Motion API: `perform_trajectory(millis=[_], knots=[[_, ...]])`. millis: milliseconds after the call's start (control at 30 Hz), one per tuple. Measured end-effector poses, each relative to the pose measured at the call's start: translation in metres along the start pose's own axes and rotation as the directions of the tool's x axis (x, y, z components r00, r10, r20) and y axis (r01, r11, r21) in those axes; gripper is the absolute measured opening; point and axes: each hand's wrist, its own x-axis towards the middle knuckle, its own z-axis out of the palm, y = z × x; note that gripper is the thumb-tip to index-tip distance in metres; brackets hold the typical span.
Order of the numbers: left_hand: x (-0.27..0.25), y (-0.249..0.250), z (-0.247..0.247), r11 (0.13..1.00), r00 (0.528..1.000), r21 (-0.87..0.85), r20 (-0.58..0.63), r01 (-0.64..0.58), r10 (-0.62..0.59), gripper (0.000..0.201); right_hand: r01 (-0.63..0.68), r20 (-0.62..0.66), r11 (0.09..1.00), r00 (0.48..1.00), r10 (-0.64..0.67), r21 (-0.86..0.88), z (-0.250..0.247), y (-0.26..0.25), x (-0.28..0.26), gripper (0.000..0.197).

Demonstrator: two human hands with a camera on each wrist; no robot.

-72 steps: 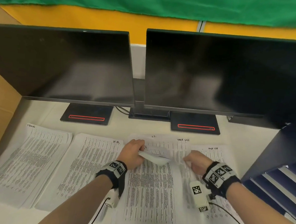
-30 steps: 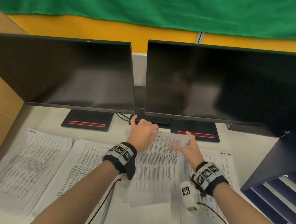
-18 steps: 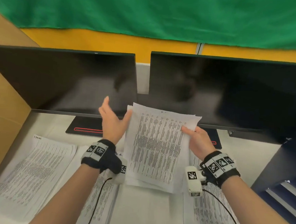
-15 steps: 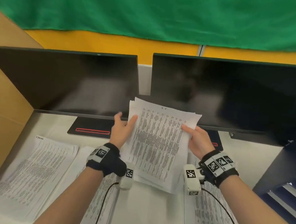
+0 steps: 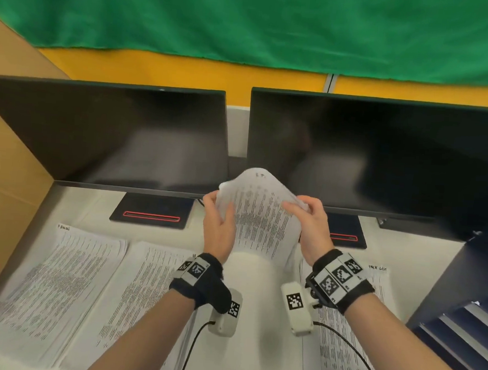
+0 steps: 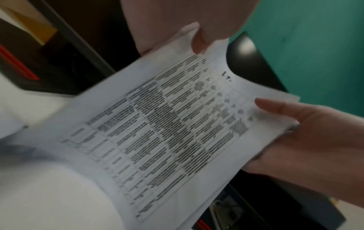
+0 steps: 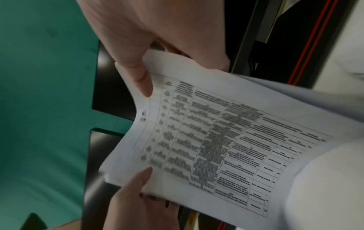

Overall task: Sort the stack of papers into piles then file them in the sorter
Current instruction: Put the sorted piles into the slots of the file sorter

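A stack of printed papers stands upright between my hands in front of the two monitors, bowed toward me, with its lower edge down by the table. My left hand grips its left edge, thumb on the printed face. My right hand grips the right edge the same way. The left wrist view shows the printed papers with my left thumb on them. In the right wrist view my right thumb pinches the papers. The dark blue sorter stands at the right.
Three sorted piles lie flat on the white table: one at the far left, one beside it, one at the right. Two dark monitors stand behind. A cardboard wall closes the left side.
The middle stack was lifted off the table and stood upright. Both hands have since closed on its side edges, and the sheets now bow toward me.
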Motion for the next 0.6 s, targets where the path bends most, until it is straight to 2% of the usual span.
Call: perform_trajectory(millis=[67, 233, 300, 367, 433, 500, 533, 600], knots=[[0.002, -0.006, -0.003, 0.998, 0.999, -0.032, -0.007, 0.047, -0.047, 0.025, -0.011, -0.018, 1.000, 1.000, 0.011, 0.027, -0.001, 0.002, 0.002, 0.041], [0.018, -0.013, -0.006, 0.978, 0.987, -0.141, -0.026, 0.152, -0.157, 0.027, -0.074, -0.001, 0.989, 0.997, 0.075, 0.126, 0.001, 0.004, 0.008, 0.025], [0.022, -0.013, -0.005, 0.974, 0.986, -0.163, -0.039, 0.156, -0.165, 0.025, -0.022, -0.003, 1.000, 1.000, 0.022, 0.023, 0.005, 0.007, 0.010, 0.021], [0.024, -0.015, -0.004, 0.973, 0.984, -0.157, -0.020, 0.170, -0.176, 0.022, 0.110, -0.034, 0.983, 0.993, -0.116, -0.144, 0.004, 0.009, 0.009, 0.027], [0.027, -0.017, -0.004, 0.970, 0.981, -0.151, 0.001, 0.191, -0.193, 0.024, 0.318, -0.036, 0.880, 0.935, -0.352, -0.353, 0.002, 0.009, 0.006, 0.043], [0.029, -0.020, -0.005, 0.963, 0.976, -0.162, 0.007, 0.214, -0.216, 0.028, 0.486, 0.062, 0.691, 0.838, -0.542, -0.535, -0.003, 0.009, 0.006, 0.055], [0.030, -0.021, -0.005, 0.961, 0.975, -0.169, 0.010, 0.221, -0.222, 0.029, 0.515, 0.131, 0.591, 0.811, -0.570, -0.620, -0.004, 0.010, 0.007, 0.061], [0.031, -0.023, -0.004, 0.959, 0.974, -0.172, 0.019, 0.227, -0.227, 0.029, 0.515, 0.237, 0.421, 0.798, -0.555, -0.747, -0.008, 0.011, 0.011, 0.069]])
